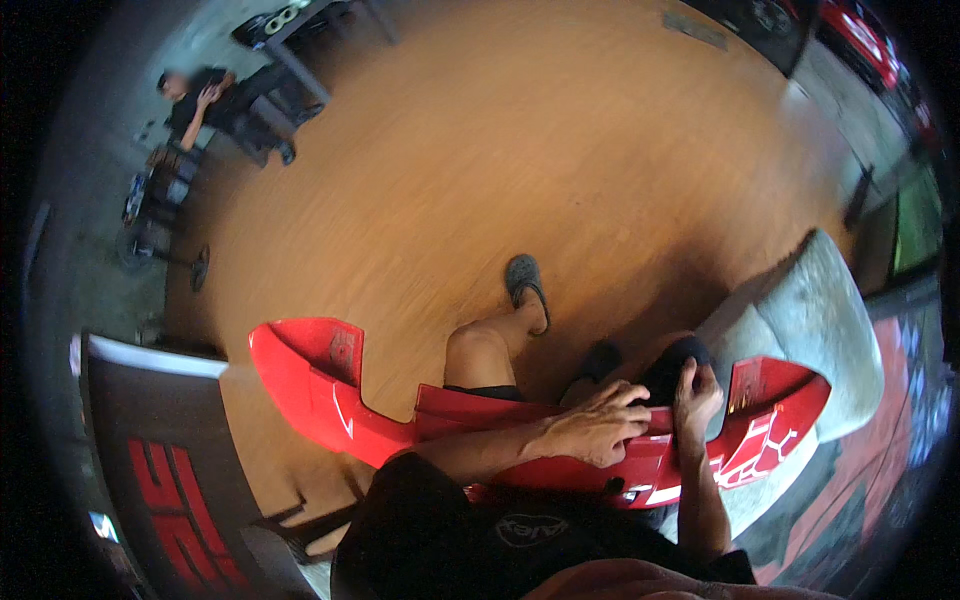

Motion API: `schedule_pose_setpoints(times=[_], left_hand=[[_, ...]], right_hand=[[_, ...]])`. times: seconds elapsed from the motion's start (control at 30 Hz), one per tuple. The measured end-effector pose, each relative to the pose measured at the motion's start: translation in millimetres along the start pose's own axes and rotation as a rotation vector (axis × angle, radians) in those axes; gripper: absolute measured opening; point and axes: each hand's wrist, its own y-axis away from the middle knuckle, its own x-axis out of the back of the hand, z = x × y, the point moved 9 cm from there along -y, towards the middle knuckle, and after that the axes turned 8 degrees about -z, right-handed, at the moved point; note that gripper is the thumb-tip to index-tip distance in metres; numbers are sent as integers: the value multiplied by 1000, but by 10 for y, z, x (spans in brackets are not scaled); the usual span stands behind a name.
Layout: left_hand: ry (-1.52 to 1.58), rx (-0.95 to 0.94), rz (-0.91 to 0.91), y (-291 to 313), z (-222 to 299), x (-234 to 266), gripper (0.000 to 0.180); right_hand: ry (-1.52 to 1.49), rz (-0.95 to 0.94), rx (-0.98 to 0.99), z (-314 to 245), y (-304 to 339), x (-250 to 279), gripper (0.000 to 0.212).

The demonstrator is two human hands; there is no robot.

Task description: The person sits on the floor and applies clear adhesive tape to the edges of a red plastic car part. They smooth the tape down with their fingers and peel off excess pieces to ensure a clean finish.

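A glossy red body panel (375, 432), curved with two raised ends and a white graphic at its right, lies across my lap. My left forearm crosses over it. My left hand (598, 425) rests on the panel's middle, its fingers bent against the panel. Just to the right, my right hand (697, 398) is closed by the panel's far edge, the fingertips pinched together. Anything small between those fingers is too tiny to make out. The panel's underside is hidden.
A large grey-white rounded object (815, 330) stands close to my right. My bent leg and dark clog (523, 278) are on the brown floor (480, 150). A dark board with red markings (180, 510) is at left. Another person (225, 105) sits far left near a table (320, 40).
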Motion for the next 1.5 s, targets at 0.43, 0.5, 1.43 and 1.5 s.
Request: schedule_pose_setpoints(times=[0.43,0.5,1.43,1.5], left_hand=[[39,2,115,-42,-39,71,26],[29,-16,136,-45,-52,77,25],[-58,-59,132,7,84,308,36],[-72,-52,102,43,101,265,36]], right_hand=[[26,-152,-164,258,-71,-176,50],[24,-126,-145,247,-91,-173,51],[-39,-134,-267,84,-49,-138,41],[-26,-156,-284,54,-22,-105,42]])
